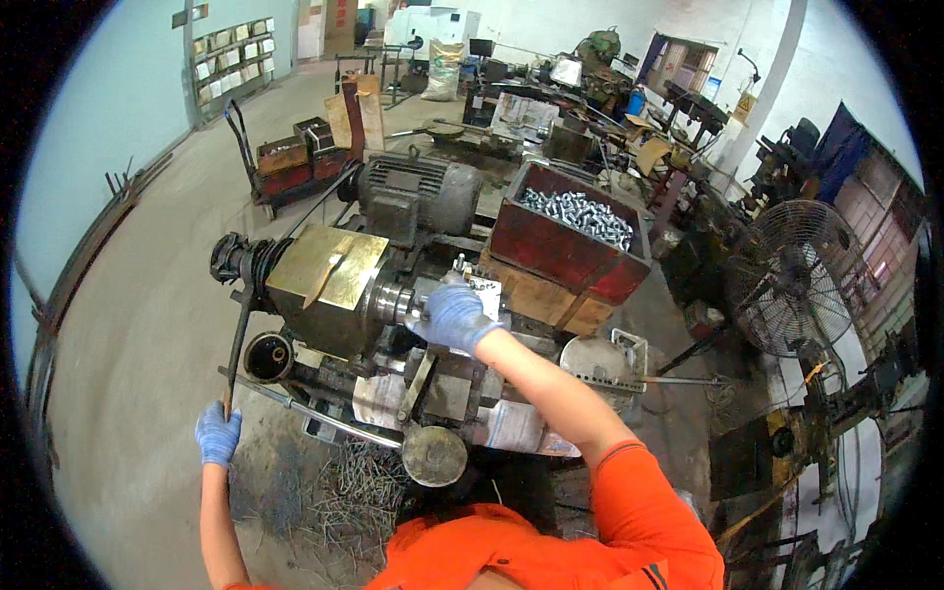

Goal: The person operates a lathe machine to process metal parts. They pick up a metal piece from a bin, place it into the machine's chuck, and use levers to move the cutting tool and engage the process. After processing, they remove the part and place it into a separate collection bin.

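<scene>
My left hand point(218, 433), in a blue knitted glove, is closed round the lower end of a long dark lever point(239, 339). That lever rises to the left end of a small lathe's headstock point(329, 285). In a matching glove, my right hand point(452, 315) is at the shiny spindle chuck point(389, 300), its fingers curled in at the chuck's face. Whatever those fingers hold is hidden by the glove. A brush with a wooden handle point(320, 283) lies on the brass-coloured headstock cover. Below my right forearm is the lathe's tool slide point(447, 393).
A red bin point(560, 251) of small metal parts stands on a wooden block behind the lathe, beside an electric motor point(418, 192). Metal shavings point(354, 487) litter the floor. A long bar ends in a round knob point(434, 455) near me. A caged fan point(792, 275) stands right.
</scene>
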The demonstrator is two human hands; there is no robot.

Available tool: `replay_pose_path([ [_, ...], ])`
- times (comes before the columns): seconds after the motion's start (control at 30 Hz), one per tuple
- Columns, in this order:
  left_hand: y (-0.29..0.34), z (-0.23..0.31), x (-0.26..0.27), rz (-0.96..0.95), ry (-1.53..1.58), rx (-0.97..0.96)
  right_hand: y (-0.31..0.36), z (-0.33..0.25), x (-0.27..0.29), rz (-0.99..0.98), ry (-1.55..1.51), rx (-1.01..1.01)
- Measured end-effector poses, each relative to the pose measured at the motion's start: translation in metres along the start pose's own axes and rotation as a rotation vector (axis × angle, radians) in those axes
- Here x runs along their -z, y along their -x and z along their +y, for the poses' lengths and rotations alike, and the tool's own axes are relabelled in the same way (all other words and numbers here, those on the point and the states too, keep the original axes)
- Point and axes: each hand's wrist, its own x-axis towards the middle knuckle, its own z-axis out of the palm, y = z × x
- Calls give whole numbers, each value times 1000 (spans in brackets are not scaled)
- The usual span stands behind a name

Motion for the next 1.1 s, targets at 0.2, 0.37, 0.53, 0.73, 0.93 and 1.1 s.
replay_pose_path([
  [0.2, 5, -18, -5, -63, -16, 40, 27, 65, 100, 6, 85, -188],
  [0.37, -6, -31, -18, -153, 131, 115, 46, 101, 96, 555, 116, -324],
  [0.53, -21, -8, -14, -389, 592, 185, 144, 83, 61, 481, -188, -313],
  [0.73, -16, -23, 25, -632, 567, 282, 354, 94, 4, 452, -416, -810],
  [0.93, -23, 43, -7, -707, 535, 294, 679, 93, -25, 367, -87, -1831],
  [1.1, -25, 55, -11, -720, 533, 314, 714, 48, -37, -71, -159, -2065],
])
